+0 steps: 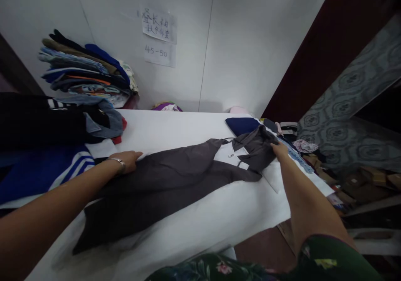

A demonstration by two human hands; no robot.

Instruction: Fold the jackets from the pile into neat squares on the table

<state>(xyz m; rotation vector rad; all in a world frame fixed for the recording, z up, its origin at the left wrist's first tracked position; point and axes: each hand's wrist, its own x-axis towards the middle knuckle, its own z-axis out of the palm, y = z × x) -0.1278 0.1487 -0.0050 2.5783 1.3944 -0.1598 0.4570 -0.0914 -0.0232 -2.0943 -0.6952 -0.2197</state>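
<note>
A dark grey hooded jacket (181, 172) lies stretched lengthwise across the white table, its pale lining and neck label showing near the hood. At the hood end on the right, my right hand (280, 150) is closed on the fabric edge. My left hand (128, 162), with a bracelet at the wrist, grips the jacket's far edge toward its other end; one finger points outward and the others are partly hidden. The jacket's lower end fans out toward the near left.
Folded clothes (87, 72) form a tall stack at the back left, beside black garments (40, 120) and a blue striped garment (62, 172). A navy folded item (241, 125) lies behind the hood. Handwritten paper signs (159, 38) hang on the wall. Boxes (360, 180) stand at right.
</note>
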